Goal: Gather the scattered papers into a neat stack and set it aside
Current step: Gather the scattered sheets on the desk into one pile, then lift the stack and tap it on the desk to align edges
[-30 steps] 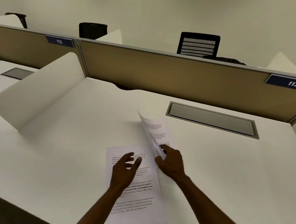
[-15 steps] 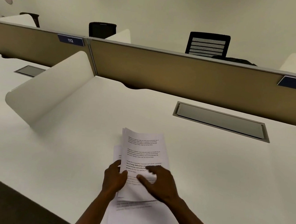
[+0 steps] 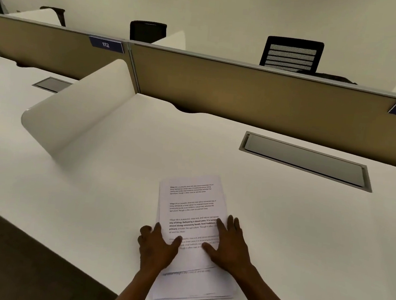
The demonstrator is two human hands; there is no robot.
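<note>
Pressing down on printed sheets at the near edge of the white table (image 3: 281,230), a person squares up the papers (image 3: 191,212); a second ago the top sheet stood lifted in the right hand, and it now lies flat on the pile. At left, the left hand (image 3: 156,247) grips the pile's left edge, fingers curled at the side, thumb on top; at right, the right hand (image 3: 228,247) rests open, fingers spread flat on the page. Lower sheets jut out unevenly toward the person, so the stack likely needs more aligning before it is set aside.
</note>
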